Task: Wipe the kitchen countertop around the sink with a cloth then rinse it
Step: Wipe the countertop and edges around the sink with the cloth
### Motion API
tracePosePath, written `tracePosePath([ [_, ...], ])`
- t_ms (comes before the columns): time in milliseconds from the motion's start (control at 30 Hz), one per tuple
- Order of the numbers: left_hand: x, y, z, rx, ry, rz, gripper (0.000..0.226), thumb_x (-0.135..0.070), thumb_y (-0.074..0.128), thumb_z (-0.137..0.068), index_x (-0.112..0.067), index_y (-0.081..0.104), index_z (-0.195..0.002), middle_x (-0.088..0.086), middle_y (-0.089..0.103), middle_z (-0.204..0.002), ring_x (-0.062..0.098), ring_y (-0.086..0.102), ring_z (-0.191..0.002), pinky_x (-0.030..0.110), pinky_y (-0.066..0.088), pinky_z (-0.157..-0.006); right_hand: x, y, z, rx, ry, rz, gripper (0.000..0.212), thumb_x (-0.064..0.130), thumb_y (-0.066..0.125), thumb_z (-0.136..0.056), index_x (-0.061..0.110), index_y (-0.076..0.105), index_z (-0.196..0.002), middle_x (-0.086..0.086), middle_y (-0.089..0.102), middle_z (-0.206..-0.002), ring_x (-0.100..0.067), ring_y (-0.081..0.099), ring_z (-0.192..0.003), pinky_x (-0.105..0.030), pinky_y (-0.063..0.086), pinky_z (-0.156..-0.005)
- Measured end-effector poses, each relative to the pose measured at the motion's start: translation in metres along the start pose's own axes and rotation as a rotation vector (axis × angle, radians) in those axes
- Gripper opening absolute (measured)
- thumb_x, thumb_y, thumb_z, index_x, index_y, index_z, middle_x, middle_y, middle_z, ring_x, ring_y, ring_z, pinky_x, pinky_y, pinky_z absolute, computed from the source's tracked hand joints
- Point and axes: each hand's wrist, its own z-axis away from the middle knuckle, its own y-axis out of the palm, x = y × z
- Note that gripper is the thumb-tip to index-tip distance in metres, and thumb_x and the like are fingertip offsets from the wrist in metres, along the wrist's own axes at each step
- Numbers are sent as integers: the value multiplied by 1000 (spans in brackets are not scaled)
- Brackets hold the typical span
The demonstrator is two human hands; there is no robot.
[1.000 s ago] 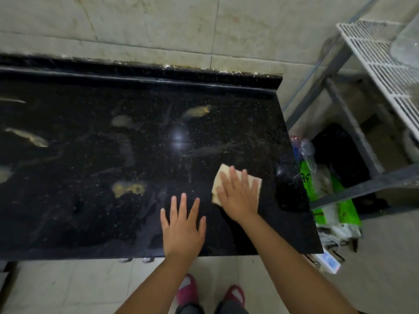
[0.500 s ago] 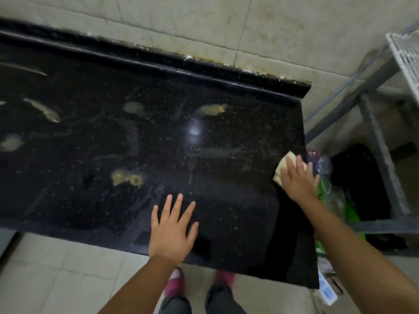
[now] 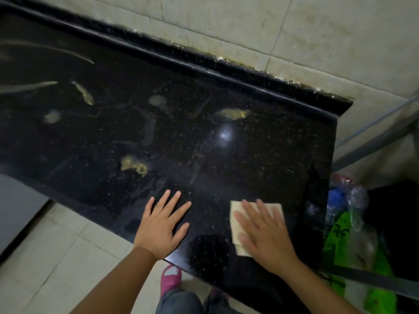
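Your right hand (image 3: 265, 236) lies flat with fingers spread, pressing the cloth (image 3: 238, 220) onto the dark surface (image 3: 204, 143) near its front edge; it is not clenched around it. Your left hand (image 3: 162, 225) rests open and flat just to the left, holding nothing. The yellowish smears (image 3: 133, 165) still to be wiped lie ahead of and to the left of the cloth hand, so your left hand sits between cloth and nearest smear. The cloth's long side runs away from you. No sink is in view, and the wiping hand is blurred.
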Motion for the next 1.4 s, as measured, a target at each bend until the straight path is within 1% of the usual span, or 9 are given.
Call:
tracePosePath([
  [133,2,4,0,-46,12,-1,50,-52,8,-96,-30,43,-125,6,59,-128,24,33,-125,35,4,-108,-73,-26,-7,23,234,-10,74,62,-5,-88,28,31,-142,5,18,-152,-27,24,-140,-48,24,-109],
  [267,3,8,-1,-73,28,-1,54,-52,10,-96,-28,50,-123,8,58,-128,25,33,-125,35,5,-108,-73,-58,-102,-20,547,-162,52,43,19,-98,30,8,-148,5,-3,-158,-27,-6,-144,-49,2,-115],
  [400,1,6,-1,-67,23,-9,53,-53,10,-96,-28,48,-124,8,58,-128,24,33,-125,33,4,-108,-2,-50,-127,-3,372,-221,52,42,21,-98,31,8,-148,5,-3,-158,-30,-6,-144,-51,0,-114],
  [633,0,5,-2,-111,29,-20,59,-53,11,-96,-24,55,-121,11,59,-127,26,34,-123,40,17,-101,38,17,49,33,-103,-45,44,52,30,-87,36,43,-125,9,46,-140,-24,37,-126,-44,20,-103],
  [767,-3,2,0,-69,15,-40,65,-54,10,-95,-21,59,-121,12,58,-128,34,47,-121,41,18,-100,-38,-3,58,47,190,17,62,53,-1,-91,31,30,-140,9,19,-152,-29,30,-137,-47,26,-107],
  [900,-5,-3,-1,-7,-8,-40,69,-56,7,-94,-20,59,-123,12,56,-131,36,47,-123,41,14,-102,-49,-28,-9,13,555,-175,53,41,20,-98,28,9,-148,2,-4,-158,-33,-5,-143,-51,3,-114],
  [1033,-8,-8,0,29,-21,-63,63,-53,8,-95,-23,57,-121,11,58,-128,26,34,-125,41,17,-100,38,-25,-44,0,312,-208,53,40,23,-98,30,7,-148,6,-3,-158,-30,-7,-144,-53,0,-114],
  [1233,-8,-8,1,94,-20,-69,63,-53,7,-96,-22,57,-120,12,60,-126,26,35,-125,43,24,-99,72,14,41,0,-111,-57,49,50,34,-78,37,53,-122,9,55,-133,-21,36,-126,-44,14,-107],
  [1400,-11,-18,-8,65,-21,-10,85,-72,4,-84,-21,61,-121,11,53,-133,34,44,-127,61,30,-99,-66,-6,44,-3,227,-18,67,52,-4,-90,26,37,-136,0,43,-144,-31,37,-132,-50,30,-103],
])
